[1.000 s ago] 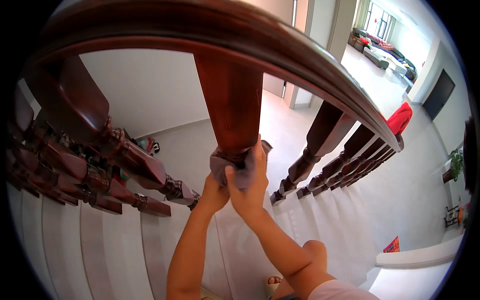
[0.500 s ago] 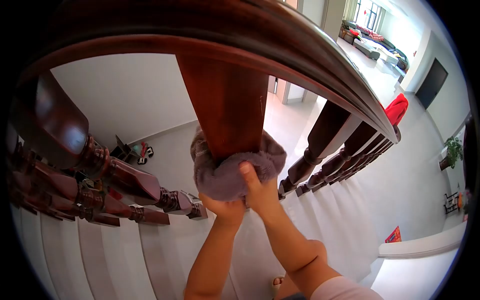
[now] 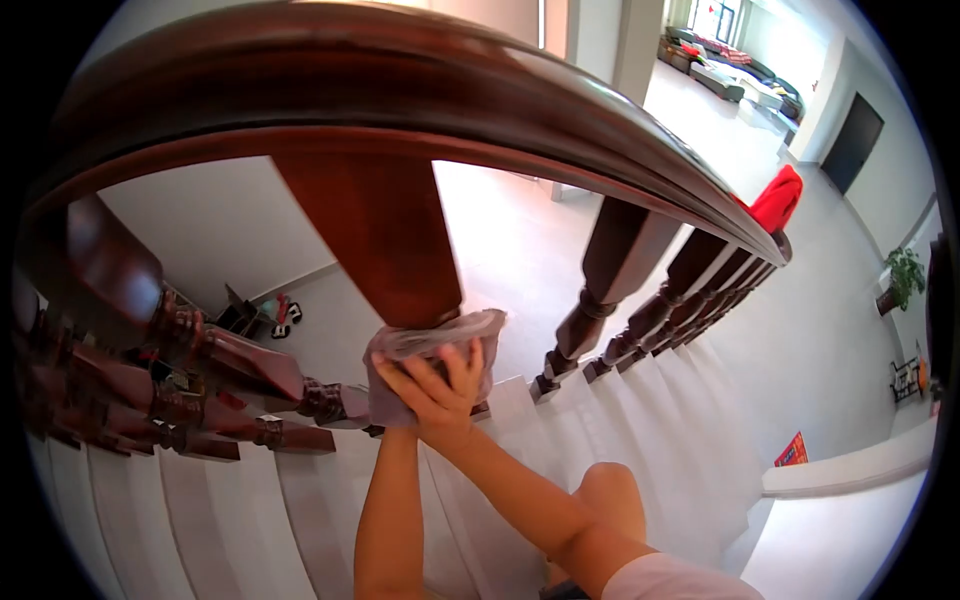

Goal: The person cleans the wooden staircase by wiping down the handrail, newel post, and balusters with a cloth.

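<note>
Head view: right hand [image 3: 440, 393] has its fingers grasping 1 grey-purple cloth [image 3: 388, 402] around 1 baluster [image 3: 375, 235], beneath the handrail [image 3: 400, 90]. Left hand hidden behind cloth; finger state cannot be determined.

We see bright daylight from the far window [image 3: 712, 20], glare along the handrail [image 3: 400, 75], fisheye bending, black corners and slightly soft distant detail.
</note>
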The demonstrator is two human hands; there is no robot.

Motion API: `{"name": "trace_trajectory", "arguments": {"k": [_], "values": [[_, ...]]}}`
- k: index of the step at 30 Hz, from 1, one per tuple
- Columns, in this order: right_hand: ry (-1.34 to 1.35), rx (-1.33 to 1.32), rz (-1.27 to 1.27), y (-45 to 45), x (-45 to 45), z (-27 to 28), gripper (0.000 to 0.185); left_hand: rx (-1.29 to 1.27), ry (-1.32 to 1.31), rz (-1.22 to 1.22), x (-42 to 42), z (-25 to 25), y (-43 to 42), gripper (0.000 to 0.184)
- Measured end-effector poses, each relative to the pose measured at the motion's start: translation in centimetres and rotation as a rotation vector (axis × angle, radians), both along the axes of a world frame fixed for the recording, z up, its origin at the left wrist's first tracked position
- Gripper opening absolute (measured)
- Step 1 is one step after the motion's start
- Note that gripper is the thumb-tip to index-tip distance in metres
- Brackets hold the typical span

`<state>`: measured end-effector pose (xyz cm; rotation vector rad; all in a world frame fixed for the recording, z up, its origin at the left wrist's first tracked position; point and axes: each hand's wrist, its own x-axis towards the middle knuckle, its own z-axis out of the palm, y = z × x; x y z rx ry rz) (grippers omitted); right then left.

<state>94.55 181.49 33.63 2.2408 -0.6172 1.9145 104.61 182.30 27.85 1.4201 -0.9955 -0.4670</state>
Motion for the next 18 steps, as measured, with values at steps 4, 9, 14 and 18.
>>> {"name": "trace_trajectory", "arguments": {"k": [4,9,14,18], "values": [[-0.037,0.365,0.240,0.3,-3.9,-2.6,0.045,0.052,-0.518,0.265,-4.2,-2.8,1.1,0.045],[-0.785,1.136,0.385,0.0,-12.5,-1.1,0.038,-0.220,0.047,0.461,-18.0,3.5,1.7,0.052],[-0.663,0.614,0.217,-6.4,-15.2,4.7,0.040,-0.497,-0.349,0.178,-19.9,9.3,-2.1,0.057],[-0.754,0.251,-0.042,-13.0,-13.0,8.9,0.037,-0.497,-0.098,-0.182,-16.8,15.1,-9.7,0.061]]}}
